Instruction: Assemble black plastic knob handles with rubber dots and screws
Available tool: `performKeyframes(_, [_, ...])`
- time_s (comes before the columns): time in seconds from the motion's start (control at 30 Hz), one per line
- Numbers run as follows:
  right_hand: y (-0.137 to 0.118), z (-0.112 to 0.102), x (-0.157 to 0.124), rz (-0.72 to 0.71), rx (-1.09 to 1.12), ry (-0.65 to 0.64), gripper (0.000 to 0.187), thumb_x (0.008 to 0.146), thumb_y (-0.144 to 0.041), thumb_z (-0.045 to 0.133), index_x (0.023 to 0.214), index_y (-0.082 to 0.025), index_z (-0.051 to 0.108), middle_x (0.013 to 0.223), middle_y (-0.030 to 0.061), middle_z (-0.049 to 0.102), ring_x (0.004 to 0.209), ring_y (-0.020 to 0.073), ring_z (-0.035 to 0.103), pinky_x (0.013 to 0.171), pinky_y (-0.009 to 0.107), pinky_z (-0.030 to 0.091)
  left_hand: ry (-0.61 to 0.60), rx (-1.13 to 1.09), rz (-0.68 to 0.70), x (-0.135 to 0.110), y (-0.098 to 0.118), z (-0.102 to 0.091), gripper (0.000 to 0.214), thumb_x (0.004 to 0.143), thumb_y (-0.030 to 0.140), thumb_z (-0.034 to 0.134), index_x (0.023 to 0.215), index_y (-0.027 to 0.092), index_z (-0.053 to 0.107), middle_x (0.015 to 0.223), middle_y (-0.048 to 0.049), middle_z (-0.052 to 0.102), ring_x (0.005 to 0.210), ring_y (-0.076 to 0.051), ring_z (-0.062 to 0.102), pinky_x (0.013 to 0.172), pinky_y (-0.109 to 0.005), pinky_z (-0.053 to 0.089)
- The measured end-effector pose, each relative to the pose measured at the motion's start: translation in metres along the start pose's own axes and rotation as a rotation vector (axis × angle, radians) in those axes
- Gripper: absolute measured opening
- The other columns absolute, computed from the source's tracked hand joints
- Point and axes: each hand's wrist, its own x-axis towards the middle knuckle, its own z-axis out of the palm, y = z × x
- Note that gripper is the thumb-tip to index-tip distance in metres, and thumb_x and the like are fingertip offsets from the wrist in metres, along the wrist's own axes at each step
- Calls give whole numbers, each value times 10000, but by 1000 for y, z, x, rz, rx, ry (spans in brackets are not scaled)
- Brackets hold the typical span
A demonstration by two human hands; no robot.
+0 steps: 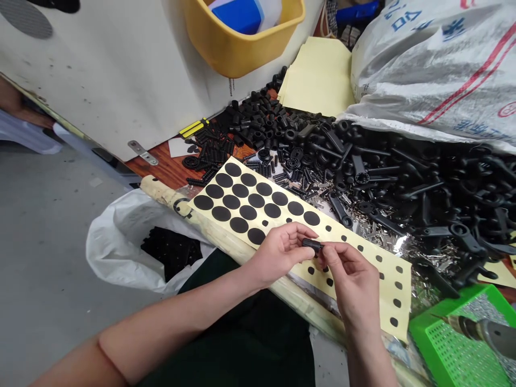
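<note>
Between my two hands is a small black cylindrical part, lying nearly level above the sticker sheet. My left hand has its left end between thumb and fingers. My right hand pinches the right end with thumb and forefinger; whether a smaller piece is in that pinch is hidden. Beneath the hands lies a pale yellow sheet with large black round stickers on its left part and small black dots on the rest. Black lever-like plastic parts are heaped behind it, with small metal clips among them.
Short black tubes and springs cover the back of the table. A yellow bin hangs above them. To the right stand a white sack, a green basket and a power screwdriver. A white bag hangs at left.
</note>
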Motion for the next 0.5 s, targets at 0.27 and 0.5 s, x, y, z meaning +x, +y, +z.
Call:
performKeyframes(0.27, [6, -1, -3, -29, -86, 90, 229, 723, -395, 721, 802, -181, 714, 684, 27, 685, 605, 142, 627, 583, 259, 540, 12, -15, -11, 0, -1, 1, 227, 665, 74, 686, 854, 140, 578, 744, 9, 608, 685, -99, 584, 640, -221, 461])
performKeyframes(0.5, [9, -1, -6, -38, -111, 101, 224, 746, -393, 705, 839, -190, 707, 722, 28, 694, 646, 144, 641, 619, 255, 543, -32, -65, -1, 1, -2, -1, 169, 738, 194, 669, 857, 117, 578, 681, -15, 617, 641, -122, 608, 575, -228, 446])
